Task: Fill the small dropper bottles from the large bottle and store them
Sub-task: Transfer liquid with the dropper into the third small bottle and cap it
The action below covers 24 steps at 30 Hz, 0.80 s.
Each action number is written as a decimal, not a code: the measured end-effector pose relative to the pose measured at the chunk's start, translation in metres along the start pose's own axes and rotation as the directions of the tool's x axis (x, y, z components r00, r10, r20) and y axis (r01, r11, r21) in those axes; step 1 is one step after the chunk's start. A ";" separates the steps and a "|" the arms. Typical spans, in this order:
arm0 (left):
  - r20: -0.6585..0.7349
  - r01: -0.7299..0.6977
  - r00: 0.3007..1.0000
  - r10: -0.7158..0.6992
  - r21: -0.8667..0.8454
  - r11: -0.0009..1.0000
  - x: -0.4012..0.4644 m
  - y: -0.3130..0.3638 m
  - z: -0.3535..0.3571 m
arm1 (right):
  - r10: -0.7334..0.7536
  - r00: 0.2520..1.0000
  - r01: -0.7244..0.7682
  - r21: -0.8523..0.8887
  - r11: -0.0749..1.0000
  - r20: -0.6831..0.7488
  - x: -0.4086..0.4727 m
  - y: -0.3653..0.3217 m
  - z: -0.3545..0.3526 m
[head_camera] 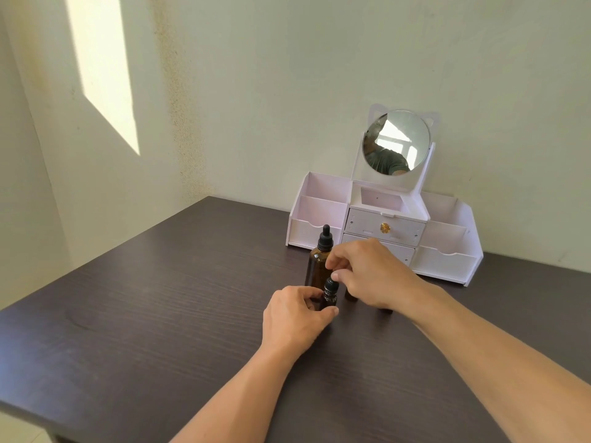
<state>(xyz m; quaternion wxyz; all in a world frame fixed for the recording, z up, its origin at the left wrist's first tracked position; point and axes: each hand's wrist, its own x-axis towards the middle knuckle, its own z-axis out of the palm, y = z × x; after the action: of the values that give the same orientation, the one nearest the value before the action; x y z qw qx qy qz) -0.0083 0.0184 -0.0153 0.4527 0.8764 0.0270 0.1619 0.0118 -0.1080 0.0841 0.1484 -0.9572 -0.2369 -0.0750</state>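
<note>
Steadying the upright small dropper bottle [329,298] in my left hand [295,318], my right hand [367,271] pinches its cap [332,284] from above.

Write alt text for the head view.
Left hand grips a small dropper bottle on a dark table while the right hand pinches its cap; a large amber bottle and white mirrored organizer stand behind.

One head cam only, worn by the person, looking fwd and down from behind and above both hands [299,318], close to them. Table [160,314] spreads around the hands; organizer [383,225] and wall lie beyond.
</note>
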 end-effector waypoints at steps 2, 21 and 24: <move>-0.002 0.001 1.000 -0.001 0.004 1.000 0.000 0.000 0.000 | -0.004 1.000 0.004 -0.017 1.000 -0.009 0.001 0.001 0.001; 0.012 0.010 1.000 -0.010 -0.012 1.000 -0.001 0.000 -0.001 | -0.037 0.995 0.041 -0.038 0.998 0.088 0.005 0.001 -0.007; 0.019 0.011 1.000 -0.011 -0.011 1.000 -0.001 0.000 -0.001 | -0.043 0.998 0.046 -0.070 0.997 0.043 0.007 0.005 -0.001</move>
<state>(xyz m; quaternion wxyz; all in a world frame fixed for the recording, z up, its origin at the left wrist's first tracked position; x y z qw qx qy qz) -0.0098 0.0186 -0.0153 0.4585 0.8753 0.0267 0.1512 0.0206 -0.1095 0.0853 0.1079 -0.9577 -0.2585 -0.0667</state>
